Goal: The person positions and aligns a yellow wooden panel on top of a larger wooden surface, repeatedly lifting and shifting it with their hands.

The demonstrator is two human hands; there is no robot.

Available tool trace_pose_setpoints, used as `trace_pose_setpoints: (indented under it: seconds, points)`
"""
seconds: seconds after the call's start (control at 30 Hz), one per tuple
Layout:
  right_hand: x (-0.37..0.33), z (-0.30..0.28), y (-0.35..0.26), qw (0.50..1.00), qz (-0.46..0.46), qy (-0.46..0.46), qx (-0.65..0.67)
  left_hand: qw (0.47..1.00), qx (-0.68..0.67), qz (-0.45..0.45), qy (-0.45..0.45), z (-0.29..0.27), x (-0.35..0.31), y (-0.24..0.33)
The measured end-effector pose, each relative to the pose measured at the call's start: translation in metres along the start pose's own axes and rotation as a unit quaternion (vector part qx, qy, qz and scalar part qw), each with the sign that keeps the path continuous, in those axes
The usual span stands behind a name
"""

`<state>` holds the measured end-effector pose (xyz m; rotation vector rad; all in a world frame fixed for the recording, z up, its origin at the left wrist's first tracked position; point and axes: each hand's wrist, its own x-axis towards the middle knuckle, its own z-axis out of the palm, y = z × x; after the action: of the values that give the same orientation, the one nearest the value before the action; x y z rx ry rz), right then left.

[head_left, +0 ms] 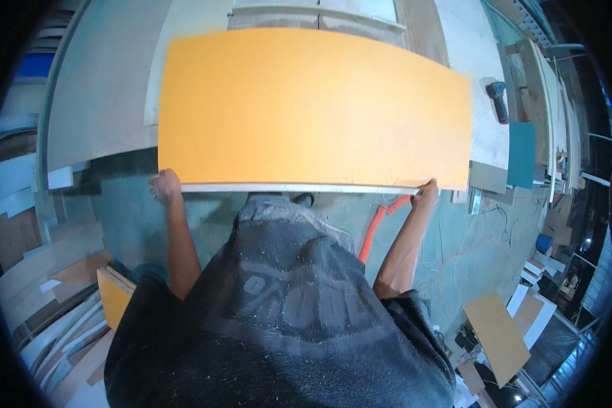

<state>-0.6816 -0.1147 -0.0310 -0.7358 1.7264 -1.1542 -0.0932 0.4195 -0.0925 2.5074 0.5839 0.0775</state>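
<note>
One orange board (313,109), long axis running left to right, near long edge toward the body, far part lying over the pale workbench (95,102). Two hands at that near edge: left hand (164,186) closed around the near left corner, right hand (427,194) pinching the edge close to the near right corner. One cordless drill (498,100) beyond the board's right end. One orange hose (377,228) below on the floor.

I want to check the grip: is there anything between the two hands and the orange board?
Nothing visible. The left hand grips the near-left corner of the orange board and the right hand grips its near edge close to the right corner, both directly on it.
</note>
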Motion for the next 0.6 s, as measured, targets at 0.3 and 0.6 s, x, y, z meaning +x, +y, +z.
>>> trace_pose_setpoints:
  seconds: [0.3,0.6]
  points:
    - [-0.264,0.046,-0.016,0.609,-0.478,-0.415,-0.478,0.797,0.086,0.546,-0.243,-0.011,-0.177,0.215]
    - [-0.268,0.051,0.012,0.551,-0.535,-0.394,-0.505,0.76,0.258,0.479,-0.357,0.007,-0.231,0.272]
